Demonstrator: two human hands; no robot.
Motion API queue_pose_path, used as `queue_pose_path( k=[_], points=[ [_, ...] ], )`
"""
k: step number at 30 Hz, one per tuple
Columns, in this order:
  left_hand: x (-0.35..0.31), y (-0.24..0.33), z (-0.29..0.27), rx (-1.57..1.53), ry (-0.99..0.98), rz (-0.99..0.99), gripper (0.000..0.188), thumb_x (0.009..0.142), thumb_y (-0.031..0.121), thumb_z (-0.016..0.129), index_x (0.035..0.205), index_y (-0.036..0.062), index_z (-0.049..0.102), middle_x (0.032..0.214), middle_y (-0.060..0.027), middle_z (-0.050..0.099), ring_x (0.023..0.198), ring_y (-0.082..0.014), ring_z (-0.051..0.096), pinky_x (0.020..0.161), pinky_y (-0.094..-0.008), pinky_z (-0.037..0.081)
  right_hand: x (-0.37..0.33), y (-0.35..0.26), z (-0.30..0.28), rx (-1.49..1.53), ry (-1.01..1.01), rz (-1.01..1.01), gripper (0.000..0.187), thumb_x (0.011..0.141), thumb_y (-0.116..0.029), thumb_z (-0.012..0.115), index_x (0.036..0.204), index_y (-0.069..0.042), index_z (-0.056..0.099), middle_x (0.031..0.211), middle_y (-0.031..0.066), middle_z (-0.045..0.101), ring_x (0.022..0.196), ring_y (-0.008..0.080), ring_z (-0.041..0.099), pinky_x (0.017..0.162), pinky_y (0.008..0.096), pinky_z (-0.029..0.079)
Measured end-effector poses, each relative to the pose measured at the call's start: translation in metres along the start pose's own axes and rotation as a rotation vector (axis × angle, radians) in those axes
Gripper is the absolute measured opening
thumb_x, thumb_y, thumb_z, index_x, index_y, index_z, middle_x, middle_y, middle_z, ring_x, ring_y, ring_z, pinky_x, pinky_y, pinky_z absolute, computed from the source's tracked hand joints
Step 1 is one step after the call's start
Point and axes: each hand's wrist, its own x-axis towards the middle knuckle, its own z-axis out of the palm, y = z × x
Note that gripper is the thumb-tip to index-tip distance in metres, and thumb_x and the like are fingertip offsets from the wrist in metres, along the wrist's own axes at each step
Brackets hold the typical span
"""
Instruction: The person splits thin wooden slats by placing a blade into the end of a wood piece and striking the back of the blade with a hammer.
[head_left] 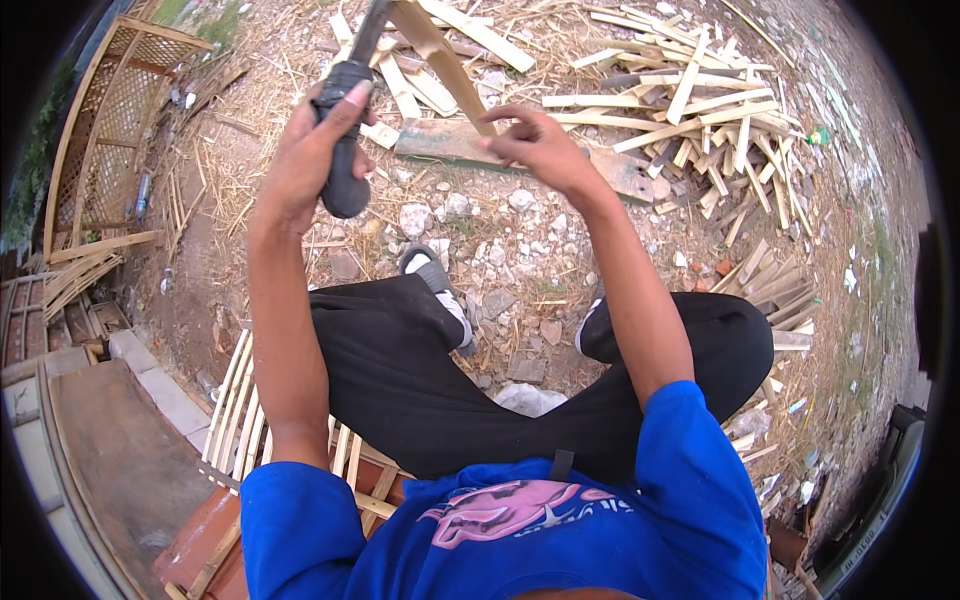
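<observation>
My left hand (325, 135) is wrapped round the black handle (346, 185) of a long-bladed knife. Its dark blade (372, 32) points away from me and runs out of view at the top. My right hand (540, 150) pinches the near end of a split bamboo strip (445, 65) between thumb and fingers. The strip stands on a slant, its upper end lying close to the blade and cut off by the top edge. Whether blade and strip touch, I cannot tell. Behind my right hand a thick weathered plank (460, 142) lies on the ground.
A large heap of split strips (700, 105) lies at the far right, with a smaller pile (775, 290) nearer. Stones (415, 220) and shavings cover the ground between my feet. Lattice panels (115, 130) stand at far left; a slatted wooden frame (240, 400) lies beside my left leg.
</observation>
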Motion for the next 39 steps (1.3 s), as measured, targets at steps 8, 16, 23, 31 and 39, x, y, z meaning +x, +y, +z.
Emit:
queue_pose_path(
  k=[8, 16, 23, 31, 39],
  points=[
    [0.023, -0.011, -0.005, 0.106, 0.184, 0.001, 0.041, 0.084, 0.032, 0.076, 0.103, 0.003, 0.053, 0.076, -0.0012, 0.053, 0.043, -0.0058, 0.045, 0.042, -0.0235, 0.041, -0.091, 0.289, -0.056, -0.99, 0.408, 0.754, 0.064, 0.075, -0.029, 0.069, 0.124, 0.004, 0.044, 0.108, 0.0334, 0.061, 0.107, 0.0467, 0.059, 0.094, 0.0504, 0.047],
    [0.023, -0.007, 0.007, 0.166, 0.156, -0.001, 0.056, 0.08, 0.032, 0.079, 0.115, -0.0004, 0.051, 0.07, 0.0001, 0.053, 0.045, -0.0071, 0.047, 0.042, -0.0238, 0.042, -0.065, 0.311, -0.057, -0.639, 0.523, 0.813, 0.06, 0.082, -0.037, 0.066, 0.125, 0.001, 0.046, 0.114, 0.0312, 0.062, 0.108, 0.0458, 0.06, 0.093, 0.0498, 0.047],
    [0.02, -0.007, 0.019, 0.33, 0.097, 0.067, 0.054, 0.079, 0.033, 0.078, 0.113, -0.0004, 0.052, 0.08, -0.0084, 0.062, 0.064, -0.0164, 0.058, 0.059, -0.0313, 0.048, -0.04, 0.237, -0.079, -0.44, 0.517, 0.552, 0.044, 0.08, -0.033, 0.073, 0.098, 0.006, 0.064, 0.087, 0.025, 0.068, 0.082, 0.0388, 0.067, 0.075, 0.0436, 0.051],
    [0.026, -0.019, 0.019, 0.412, 0.096, 0.167, 0.067, 0.079, 0.038, 0.077, 0.127, 0.001, 0.049, 0.077, -0.0057, 0.059, 0.055, -0.0118, 0.054, 0.048, -0.028, 0.045, 0.013, -0.056, -0.114, -0.615, 0.736, -0.241, 0.045, 0.087, -0.039, 0.071, 0.105, 0.0, 0.056, 0.073, 0.0125, 0.063, 0.061, 0.0222, 0.061, 0.06, 0.0383, 0.048],
    [0.02, -0.009, 0.021, 0.398, 0.032, 0.111, 0.062, 0.078, 0.04, 0.075, 0.122, 0.0035, 0.052, 0.098, -0.0169, 0.065, 0.091, -0.0307, 0.065, 0.081, -0.0391, 0.049, -0.02, -0.124, -0.084, -0.85, 0.529, -0.251, 0.039, 0.091, -0.034, 0.067, 0.115, -0.005, 0.06, 0.069, 0.0057, 0.06, 0.061, 0.015, 0.055, 0.057, 0.0353, 0.043]
  ],
)
